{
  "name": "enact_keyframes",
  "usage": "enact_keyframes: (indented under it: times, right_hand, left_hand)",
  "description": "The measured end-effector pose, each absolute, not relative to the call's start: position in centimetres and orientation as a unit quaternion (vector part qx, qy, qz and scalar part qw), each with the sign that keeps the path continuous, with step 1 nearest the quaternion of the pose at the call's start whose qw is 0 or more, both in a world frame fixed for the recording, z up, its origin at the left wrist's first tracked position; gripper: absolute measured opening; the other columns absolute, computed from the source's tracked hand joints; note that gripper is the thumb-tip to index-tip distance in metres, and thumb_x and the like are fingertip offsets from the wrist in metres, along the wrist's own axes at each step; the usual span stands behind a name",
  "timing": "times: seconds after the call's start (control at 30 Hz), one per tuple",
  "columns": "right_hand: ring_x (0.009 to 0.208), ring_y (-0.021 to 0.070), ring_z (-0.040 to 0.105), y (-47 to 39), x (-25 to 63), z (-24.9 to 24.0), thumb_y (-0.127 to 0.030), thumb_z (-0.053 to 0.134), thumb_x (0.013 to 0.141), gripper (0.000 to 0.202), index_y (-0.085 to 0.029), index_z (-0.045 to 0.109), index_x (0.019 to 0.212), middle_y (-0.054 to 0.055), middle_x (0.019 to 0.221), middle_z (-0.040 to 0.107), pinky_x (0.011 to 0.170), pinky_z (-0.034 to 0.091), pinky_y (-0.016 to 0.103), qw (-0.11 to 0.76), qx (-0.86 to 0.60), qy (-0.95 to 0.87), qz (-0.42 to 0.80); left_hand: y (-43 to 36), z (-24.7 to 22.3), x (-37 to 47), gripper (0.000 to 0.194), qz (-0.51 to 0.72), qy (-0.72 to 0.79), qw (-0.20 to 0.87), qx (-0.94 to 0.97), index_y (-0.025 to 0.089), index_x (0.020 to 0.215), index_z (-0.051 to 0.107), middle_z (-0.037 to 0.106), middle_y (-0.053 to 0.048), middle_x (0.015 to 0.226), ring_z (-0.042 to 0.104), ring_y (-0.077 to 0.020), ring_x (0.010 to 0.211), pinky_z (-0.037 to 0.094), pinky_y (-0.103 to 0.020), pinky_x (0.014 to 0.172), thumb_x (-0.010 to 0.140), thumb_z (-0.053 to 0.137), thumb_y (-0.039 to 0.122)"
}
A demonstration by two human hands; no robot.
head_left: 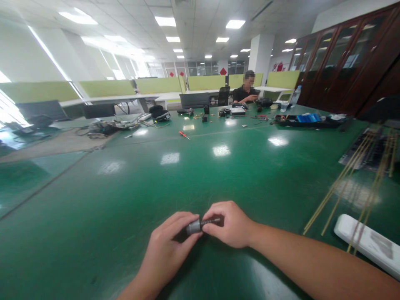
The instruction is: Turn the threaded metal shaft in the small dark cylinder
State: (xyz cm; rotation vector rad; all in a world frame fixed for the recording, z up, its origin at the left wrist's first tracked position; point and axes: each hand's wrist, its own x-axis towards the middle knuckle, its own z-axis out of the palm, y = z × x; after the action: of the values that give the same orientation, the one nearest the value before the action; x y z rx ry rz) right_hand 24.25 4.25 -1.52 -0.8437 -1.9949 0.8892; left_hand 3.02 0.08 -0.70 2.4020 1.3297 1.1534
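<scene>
Low in the middle of the view, a grey metal cylinder (pixel 193 227) lies sideways between the thumb and fingers of my left hand (pixel 170 246). From its right end runs a thin dark ridged shaft (pixel 210 222). My right hand (pixel 231 225) pinches this shaft with thumb and index finger, close to the cylinder. Both hands are just above or on the green tabletop (pixel 140 187); whether the part rests on it cannot be made out.
Thin sticks (pixel 340 185) and a white oblong object (pixel 368 241) lie at the right. Farther back are an orange screwdriver (pixel 183 134), a black tray (pixel 290 122) with blue items, a bottle (pixel 295 96) and tangled cables. A person (pixel 245 93) sits beyond the table.
</scene>
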Motion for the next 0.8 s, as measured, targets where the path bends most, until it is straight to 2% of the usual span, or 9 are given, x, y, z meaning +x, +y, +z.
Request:
enact_keyframes:
  times: [0.5, 0.8]
  right_hand:
    - [0.069, 0.0144, 0.063, 4.19, 24.39, -1.27, -0.023, 0.073, 0.079, 0.008, -0.018, 0.077, 0.084, 0.002, 0.075, 0.071, 0.065, 0.044, 0.025, 0.379, -0.342, -0.785, 0.352]
    - [0.068, 0.0144, 0.062, 4.22, 24.35, -1.18, -0.025, 0.073, 0.079, 0.008, -0.019, 0.076, 0.083, 0.001, 0.075, 0.071, 0.064, 0.045, 0.025, 0.378, -0.346, -0.782, 0.356]
  left_hand:
    - [0.11, -0.45, 2.97, 0.02, 0.383, 0.45, 0.073, 0.804, 0.024, 0.108, 0.072, 0.071, -0.004, 0.101, 0.07, -0.0182, 0.089, 0.059, -0.025, 0.08, 0.088, 0.069, 0.028]
    - [0.11, -0.46, 3.0, 0.02, 0.385, 0.447, 0.068, 0.805, 0.026, 0.108, 0.072, 0.071, -0.002, 0.101, 0.07, -0.0163, 0.089, 0.058, -0.023, 0.081, 0.088, 0.069, 0.027]
